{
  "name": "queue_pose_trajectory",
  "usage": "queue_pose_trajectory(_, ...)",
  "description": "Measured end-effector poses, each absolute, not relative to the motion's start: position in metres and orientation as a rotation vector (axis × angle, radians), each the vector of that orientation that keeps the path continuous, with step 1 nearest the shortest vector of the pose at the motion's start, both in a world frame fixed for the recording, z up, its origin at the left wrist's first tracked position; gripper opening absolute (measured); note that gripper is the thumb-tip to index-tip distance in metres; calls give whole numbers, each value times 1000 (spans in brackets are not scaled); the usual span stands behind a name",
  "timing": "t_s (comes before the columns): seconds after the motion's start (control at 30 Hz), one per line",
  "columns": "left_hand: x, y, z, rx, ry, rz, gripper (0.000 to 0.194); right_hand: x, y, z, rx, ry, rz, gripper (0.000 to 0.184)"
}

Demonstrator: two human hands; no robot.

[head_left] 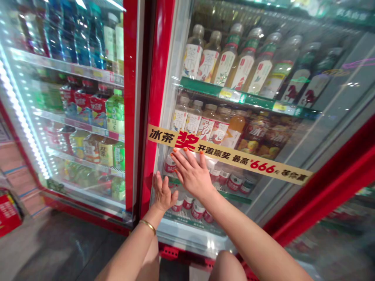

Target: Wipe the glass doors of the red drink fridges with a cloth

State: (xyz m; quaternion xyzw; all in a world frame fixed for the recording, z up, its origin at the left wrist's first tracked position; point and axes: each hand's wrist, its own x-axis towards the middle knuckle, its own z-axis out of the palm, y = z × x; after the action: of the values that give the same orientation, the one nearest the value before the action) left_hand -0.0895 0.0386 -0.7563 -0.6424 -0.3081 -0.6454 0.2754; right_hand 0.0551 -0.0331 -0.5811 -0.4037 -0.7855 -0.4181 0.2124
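Note:
A glass fridge door (pixel 258 212) with a red frame stands in front of me, and a cream paper strip (pixel 228 155) with black and red Chinese characters runs across it at a slant. My right hand (pixel 195 173) lies flat against the door, its spread fingertips with orange nails at the strip's lower edge. Lower and to the left, my left hand (pixel 164 193) is raised by the door's left side, thumb and fingers apart, holding nothing that I can see. Whether it touches the glass, I cannot tell. A gold bracelet (pixel 148 226) circles my left wrist.
Behind the glass, tea bottles (pixel 191 54) and small jars (pixel 197 209) stand on green-edged shelves (pixel 202 86). A second lit fridge (pixel 130 101) with drinks is at left. A red box (pixel 8 210) rests on the dark floor (pixel 61 246). My knees are close below.

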Motion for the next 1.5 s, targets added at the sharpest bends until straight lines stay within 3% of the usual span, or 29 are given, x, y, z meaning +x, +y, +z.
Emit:
queue_pose_trajectory(0.13,-94,36,-748,-1748,-763,-1740,81,50,-31,-605,-1002,-2297,-1282,59)
queue_pose_trajectory(0.27,-95,31,-734,-1799,-706,-1716,79,111,-67,-636,-1087,-2247,-1328,56)
queue_pose_trajectory(0.4,-90,19,-720,-1851,-762,-1645,71,161,-86,-615,-1417,-1705,-1278,67)
queue_pose_trajectory(0.5,-86,6,-705,-1804,-800,-1696,73,144,-74,-603,-1485,-1483,-1183,78)
queue_pose_trajectory(0.67,-75,-3,-651,-1766,-695,-1708,76,116,-75,-654,-1260,-1949,-1147,68)
queue_pose_trajectory(0.77,-62,1,-612,-1800,-616,-1664,80,155,-94,-674,-1416,-1647,-1195,72)
queue_pose_trajectory(0.87,-44,4,-588,-1864,-616,-1622,81,197,-103,-652,-1593,-1166,-1080,79)
queue_pose_trajectory(1.0,-25,3,-582,-1868,-701,-1554,82,184,-85,-623,-1543,-1115,-989,83)
queue_pose_trajectory(1.17,-24,2,-585,-1866,-689,-1529,81,149,-85,-659,-1376,-1591,-900,89)
queue_pose_trajectory(1.3,-27,1,-584,-1886,-699,-1524,85,180,-107,-680,-1371,-1457,-845,91)
queue_pose_trajectory(1.5,-27,0,-585,-1909,-698,-1521,88,215,-119,-673,-1476,-870,-1067,68)
